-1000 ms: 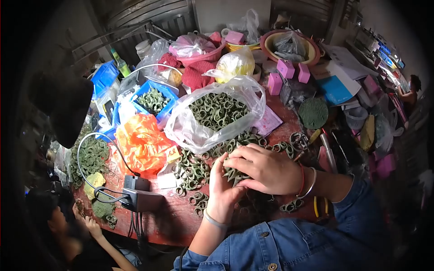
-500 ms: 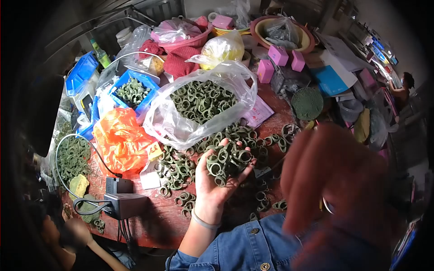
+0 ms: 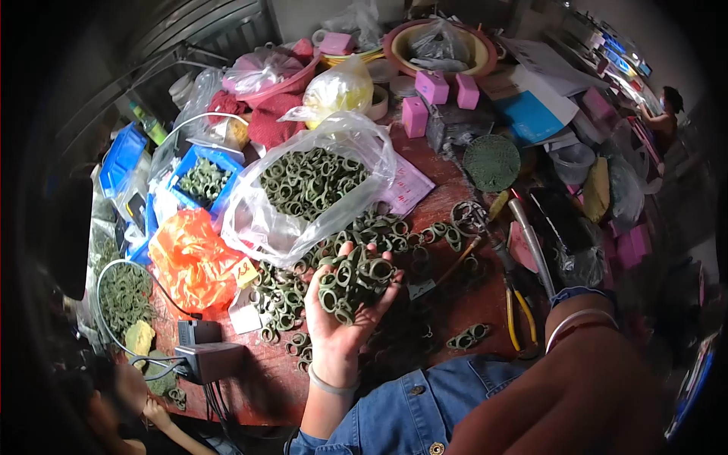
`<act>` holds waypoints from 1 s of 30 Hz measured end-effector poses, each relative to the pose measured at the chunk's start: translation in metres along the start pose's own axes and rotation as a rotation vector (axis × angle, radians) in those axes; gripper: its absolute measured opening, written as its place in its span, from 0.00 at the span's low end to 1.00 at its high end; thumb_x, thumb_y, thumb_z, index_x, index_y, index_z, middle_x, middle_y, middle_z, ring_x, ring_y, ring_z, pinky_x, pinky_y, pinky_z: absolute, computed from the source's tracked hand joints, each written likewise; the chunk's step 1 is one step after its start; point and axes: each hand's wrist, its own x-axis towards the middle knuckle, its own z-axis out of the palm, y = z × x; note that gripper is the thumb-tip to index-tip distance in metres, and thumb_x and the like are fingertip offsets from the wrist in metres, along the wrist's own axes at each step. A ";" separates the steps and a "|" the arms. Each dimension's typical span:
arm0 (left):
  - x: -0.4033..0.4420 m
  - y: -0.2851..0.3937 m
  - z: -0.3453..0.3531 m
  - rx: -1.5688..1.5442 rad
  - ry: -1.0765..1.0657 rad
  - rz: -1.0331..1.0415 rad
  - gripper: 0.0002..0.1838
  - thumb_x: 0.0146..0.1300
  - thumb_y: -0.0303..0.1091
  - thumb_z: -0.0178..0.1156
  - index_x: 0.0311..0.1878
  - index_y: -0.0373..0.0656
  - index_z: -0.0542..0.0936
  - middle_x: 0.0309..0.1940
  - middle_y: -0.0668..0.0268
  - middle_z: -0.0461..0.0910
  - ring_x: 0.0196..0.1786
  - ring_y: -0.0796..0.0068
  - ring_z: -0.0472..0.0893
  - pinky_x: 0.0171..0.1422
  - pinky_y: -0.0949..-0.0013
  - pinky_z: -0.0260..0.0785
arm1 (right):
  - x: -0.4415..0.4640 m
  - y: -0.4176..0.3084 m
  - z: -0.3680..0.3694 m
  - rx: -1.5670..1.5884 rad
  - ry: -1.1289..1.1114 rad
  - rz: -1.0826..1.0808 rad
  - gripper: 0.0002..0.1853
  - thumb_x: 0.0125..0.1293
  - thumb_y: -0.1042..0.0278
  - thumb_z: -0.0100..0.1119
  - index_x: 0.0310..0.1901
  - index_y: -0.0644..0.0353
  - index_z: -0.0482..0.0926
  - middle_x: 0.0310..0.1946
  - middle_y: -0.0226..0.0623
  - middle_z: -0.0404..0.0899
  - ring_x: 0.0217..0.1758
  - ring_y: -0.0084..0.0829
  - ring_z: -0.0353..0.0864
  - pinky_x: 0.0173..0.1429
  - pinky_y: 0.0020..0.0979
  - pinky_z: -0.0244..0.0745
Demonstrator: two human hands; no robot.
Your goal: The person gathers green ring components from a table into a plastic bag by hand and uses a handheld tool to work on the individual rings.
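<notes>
My left hand (image 3: 337, 322) is palm up with its fingers cupped around a pile of dull green rings (image 3: 353, 280). Below it and behind it, more loose green rings (image 3: 277, 296) lie heaped on the red table (image 3: 265, 371). Beyond the hand, an open clear plastic bag (image 3: 292, 246) is filled with rings of the same kind. My right hand (image 3: 546, 394) is close to the camera at the lower right, past a wrist with a bracelet. It is dark and its fingers are out of sight, so whether it holds anything does not show.
Yellow-handled pliers (image 3: 520, 318) and a metal pen-like tool (image 3: 533, 243) lie at the right. An orange plastic bag (image 3: 193, 262), a black power adapter (image 3: 205, 362) and cables sit left. Pink blocks (image 3: 432, 87) and basins stand behind. Another person's hand (image 3: 157, 415) shows at lower left.
My right hand has dropped from the right middle to the lower right, uncovering the pliers and tools. The left hand still holds the rings, and the view has shifted slightly.
</notes>
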 end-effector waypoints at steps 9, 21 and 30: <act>0.003 0.017 0.033 -0.071 -0.028 0.092 0.20 0.73 0.42 0.53 0.65 0.49 0.78 0.64 0.51 0.78 0.71 0.47 0.73 0.79 0.37 0.59 | 0.001 -0.005 -0.004 -0.158 0.007 -0.101 0.30 0.80 0.51 0.45 0.60 0.77 0.74 0.52 0.59 0.79 0.46 0.55 0.81 0.49 0.46 0.77; 0.118 0.104 0.055 0.366 0.216 0.880 0.16 0.66 0.40 0.57 0.52 0.43 0.80 0.50 0.59 0.83 0.56 0.56 0.80 0.65 0.39 0.72 | -0.011 0.001 -0.035 -0.233 0.213 0.266 0.29 0.80 0.43 0.49 0.53 0.67 0.84 0.55 0.44 0.81 0.48 0.28 0.80 0.50 0.30 0.76; 0.127 0.159 0.026 1.757 0.664 1.163 0.19 0.64 0.31 0.57 0.58 0.39 0.83 0.55 0.57 0.82 0.58 0.65 0.78 0.65 0.62 0.69 | 0.076 0.145 -0.139 -0.767 0.317 0.368 0.09 0.71 0.67 0.61 0.42 0.64 0.84 0.29 0.40 0.85 0.32 0.31 0.85 0.40 0.35 0.78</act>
